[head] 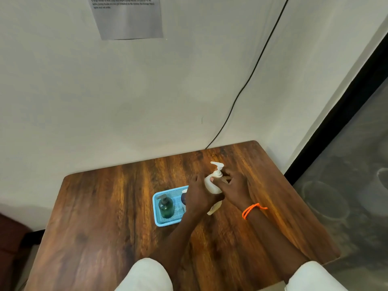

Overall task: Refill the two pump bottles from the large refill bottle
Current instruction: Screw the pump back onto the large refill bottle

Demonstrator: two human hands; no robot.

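Left hand: my left hand [199,192] wraps the left side of the white bottle [213,184], fingers curled round its body, gripping it.
Right hand: my right hand [235,187] comes in from the right, thumb laid across the bottle's shoulder just under the pump collar, fingers curled round the far side; it holds the bottle too.
White bottle: stands on the table [109,227] between my hands, leaning a little toward me, white pump head on top with the spout pointing left. Its base shows below my left wrist, touching the wood just right of the tray [156,215].
Tray: blue mesh, flat on the table to the left of the white bottle; my left hand and wrist cover its right end.
Green bottle: a dark green bottle [165,206] with a black pump stands upright in the tray's left part.
Third bottle: a bluish bottle [184,199] with a pale top peeks out in the tray's right part, mostly hidden behind my left hand; I cannot tell its shape.
Wrist: an orange band [253,210] sits on my right wrist.
Sleeves: white, at the bottom edge of the view.
Wall: a printed sheet [128,17] hangs up top, its text too small to read; a black cable [252,74] runs down to the table's back edge.
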